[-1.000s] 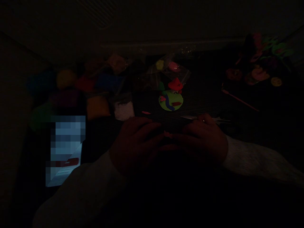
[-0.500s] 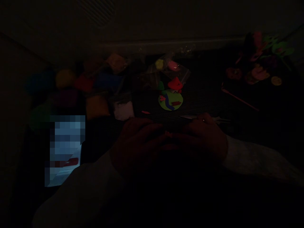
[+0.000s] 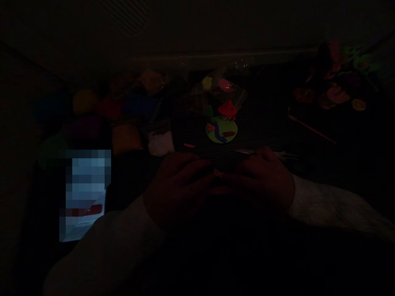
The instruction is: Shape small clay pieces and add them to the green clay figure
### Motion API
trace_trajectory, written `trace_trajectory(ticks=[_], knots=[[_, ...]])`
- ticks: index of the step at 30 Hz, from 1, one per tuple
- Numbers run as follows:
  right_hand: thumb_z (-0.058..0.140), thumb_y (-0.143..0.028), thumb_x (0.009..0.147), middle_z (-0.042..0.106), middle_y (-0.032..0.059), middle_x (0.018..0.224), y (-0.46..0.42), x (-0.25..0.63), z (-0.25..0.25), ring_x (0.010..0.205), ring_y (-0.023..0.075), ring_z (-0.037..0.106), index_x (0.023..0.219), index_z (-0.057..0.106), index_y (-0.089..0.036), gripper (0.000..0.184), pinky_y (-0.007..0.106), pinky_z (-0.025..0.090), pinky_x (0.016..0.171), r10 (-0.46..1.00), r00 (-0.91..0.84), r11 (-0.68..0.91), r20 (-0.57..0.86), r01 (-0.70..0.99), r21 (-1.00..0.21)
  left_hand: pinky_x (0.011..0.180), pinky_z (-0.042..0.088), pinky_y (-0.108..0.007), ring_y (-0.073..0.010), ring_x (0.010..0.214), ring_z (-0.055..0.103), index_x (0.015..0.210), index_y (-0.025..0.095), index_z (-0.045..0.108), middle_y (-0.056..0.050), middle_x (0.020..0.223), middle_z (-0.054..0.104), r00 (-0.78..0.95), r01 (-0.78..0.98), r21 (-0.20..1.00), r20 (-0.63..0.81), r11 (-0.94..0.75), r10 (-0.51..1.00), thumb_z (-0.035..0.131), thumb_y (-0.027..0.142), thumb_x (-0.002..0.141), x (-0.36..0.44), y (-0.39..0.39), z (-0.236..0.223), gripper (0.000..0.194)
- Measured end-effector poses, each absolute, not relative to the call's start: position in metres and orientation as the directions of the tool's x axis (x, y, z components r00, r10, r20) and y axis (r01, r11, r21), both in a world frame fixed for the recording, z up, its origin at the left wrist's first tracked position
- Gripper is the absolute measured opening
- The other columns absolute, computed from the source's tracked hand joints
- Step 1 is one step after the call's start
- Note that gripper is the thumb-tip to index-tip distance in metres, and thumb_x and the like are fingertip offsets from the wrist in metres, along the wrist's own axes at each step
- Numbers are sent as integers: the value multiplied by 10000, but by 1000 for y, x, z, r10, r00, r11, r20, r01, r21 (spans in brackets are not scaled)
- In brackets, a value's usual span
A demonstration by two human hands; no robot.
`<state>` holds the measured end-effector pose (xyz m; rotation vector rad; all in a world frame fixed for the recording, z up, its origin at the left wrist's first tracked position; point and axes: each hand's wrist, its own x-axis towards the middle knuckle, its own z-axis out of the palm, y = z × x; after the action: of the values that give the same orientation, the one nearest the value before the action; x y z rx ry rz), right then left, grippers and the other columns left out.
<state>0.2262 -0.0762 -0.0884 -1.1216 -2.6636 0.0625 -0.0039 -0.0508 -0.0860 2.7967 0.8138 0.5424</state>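
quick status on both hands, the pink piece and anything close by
Left hand and right hand at small pink piece, grip unclear in the dark. Scissors by right hand. Green disc just beyond.

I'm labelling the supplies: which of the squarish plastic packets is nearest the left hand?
The pale, squarish plastic packet, just beyond the left hand; the orange, squarish plastic packet lies farther left.

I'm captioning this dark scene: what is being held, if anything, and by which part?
A small pink piece, apparently held at its two sides between the fingertips of the left hand and right hand; darkness hides the exact grip.
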Motion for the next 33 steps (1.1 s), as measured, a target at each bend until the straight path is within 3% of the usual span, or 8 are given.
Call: trace_trajectory(ticks=[33], knots=[[449,-316,797,550,5,788,-75,224,-88,679,117,413,1097,511,-282,308,326,224,656,698,-675,712,240,692,-123,808,392,-456,-253,1004,436,1053,230,543,-59,1100,537,780,496,261,285,-828,557,558,218,702,-1,-50,-86,351]])
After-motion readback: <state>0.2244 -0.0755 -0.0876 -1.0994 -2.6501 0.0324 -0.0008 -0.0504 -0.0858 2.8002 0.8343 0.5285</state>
